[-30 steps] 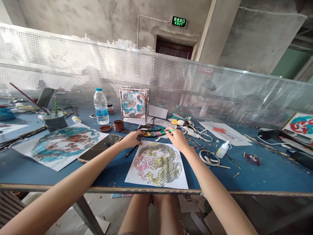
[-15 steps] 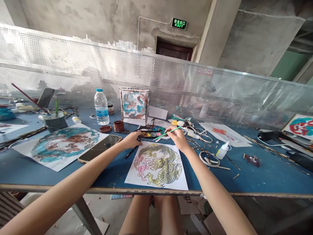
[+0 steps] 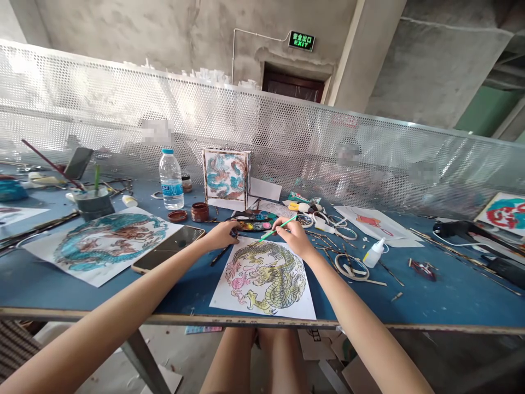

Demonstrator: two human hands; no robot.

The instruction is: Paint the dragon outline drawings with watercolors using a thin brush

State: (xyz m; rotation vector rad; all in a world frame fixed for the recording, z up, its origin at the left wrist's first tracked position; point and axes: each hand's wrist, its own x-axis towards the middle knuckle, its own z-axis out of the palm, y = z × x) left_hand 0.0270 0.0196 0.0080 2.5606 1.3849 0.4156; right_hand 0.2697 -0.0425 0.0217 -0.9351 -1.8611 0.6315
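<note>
My right hand pinches a thin green paintbrush, its tip down at the top edge of a dragon drawing on white paper in front of me. The dragon is coloured yellow-green with pink at the left. My left hand rests curled on the table at the sheet's upper left corner, touching the near edge of a paint palette with several colour wells; what its fingers hold, if anything, I cannot make out.
A phone lies left of the drawing, beside a large teal dragon painting. A water bottle, small jars, a painted box, a glue bottle, rings and sticks crowd the blue table. A perforated metal screen runs behind.
My right hand has drawn back from the palette and swung the brush tip down to the drawing's top edge. My left hand has stayed put.
</note>
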